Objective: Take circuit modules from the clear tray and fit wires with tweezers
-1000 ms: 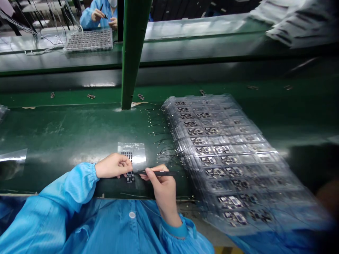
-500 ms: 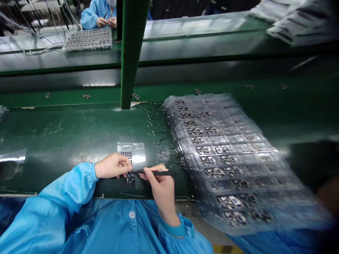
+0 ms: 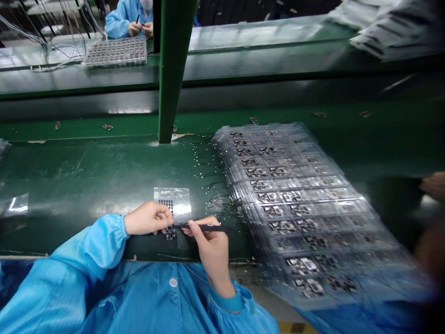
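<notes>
My left hand (image 3: 148,218) is closed in a pinch on a small black electronic part (image 3: 170,232) that rests on the green table near its front edge. My right hand (image 3: 208,243) grips black tweezers (image 3: 205,228) like a pen, with the tip pointing left at that part. Just beyond the part lies a small clear film sheet (image 3: 175,202) with a dark grid of tiny pieces on it. Both arms wear blue sleeves.
A tall stack of clear plastic trays (image 3: 299,204) holding small circuit parts fills the right side. A green post (image 3: 172,69) rises mid-table. Small loose parts (image 3: 107,126) ride the belt behind. Across it, another person (image 3: 130,21) in blue works beside a tray (image 3: 116,51). Another hand (image 3: 433,185) shows at right.
My hands have stayed in place. The loose parts on the belt have drifted left. A hand has come into view at the right edge.
</notes>
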A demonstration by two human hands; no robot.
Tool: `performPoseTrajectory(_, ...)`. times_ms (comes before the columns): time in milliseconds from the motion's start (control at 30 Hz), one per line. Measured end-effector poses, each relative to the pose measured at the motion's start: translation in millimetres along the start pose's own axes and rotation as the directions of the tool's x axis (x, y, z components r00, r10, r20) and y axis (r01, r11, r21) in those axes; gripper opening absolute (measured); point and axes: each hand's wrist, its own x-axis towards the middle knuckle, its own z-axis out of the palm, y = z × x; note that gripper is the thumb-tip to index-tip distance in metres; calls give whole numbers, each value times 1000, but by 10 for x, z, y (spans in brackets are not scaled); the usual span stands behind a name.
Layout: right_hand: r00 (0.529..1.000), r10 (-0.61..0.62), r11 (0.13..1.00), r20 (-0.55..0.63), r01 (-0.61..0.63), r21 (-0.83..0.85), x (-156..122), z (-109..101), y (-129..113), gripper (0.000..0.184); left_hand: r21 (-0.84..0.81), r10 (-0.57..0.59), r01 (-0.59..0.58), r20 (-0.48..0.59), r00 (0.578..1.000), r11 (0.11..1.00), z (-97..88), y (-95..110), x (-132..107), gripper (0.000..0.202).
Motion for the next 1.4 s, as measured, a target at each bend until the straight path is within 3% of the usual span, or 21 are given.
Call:
performPoseTrajectory(367, 1000, -9, 1000, -11, 9, 2, -13, 3, -17, 31, -9, 48, -48, 0, 999, 999, 6, -37, 11, 21)
performPoseTrajectory(733, 1000, -23, 999, -20, 23, -26, -37, 35, -31, 32, 106, 121, -111, -95, 988, 988, 54, -23, -8, 7)
performPoseTrajectory(967, 996, -60, 996, -71, 64, 57, -25, 68, -6, 30, 117, 197, -178, -181, 964, 977, 57, -13, -10, 6)
performPoseTrajectory(1100, 994, -11, 989, -108, 27, 147, -17, 49, 75, 32, 51, 198, -192, -217, 956, 980, 9, -5, -12, 11)
performPoseTrajectory(1267, 997, 53, 981, 62, -63, 183, -41, 74, 29, 43, -32, 143, -151, -171, 975, 988, -19, 1, -13, 16)
performPoseTrajectory(1400, 991, 25, 994, 130, -38, 99, -51, 119, -81, 33, 37, 194, -190, -185, 963, 981, 1, 26, -24, 16)
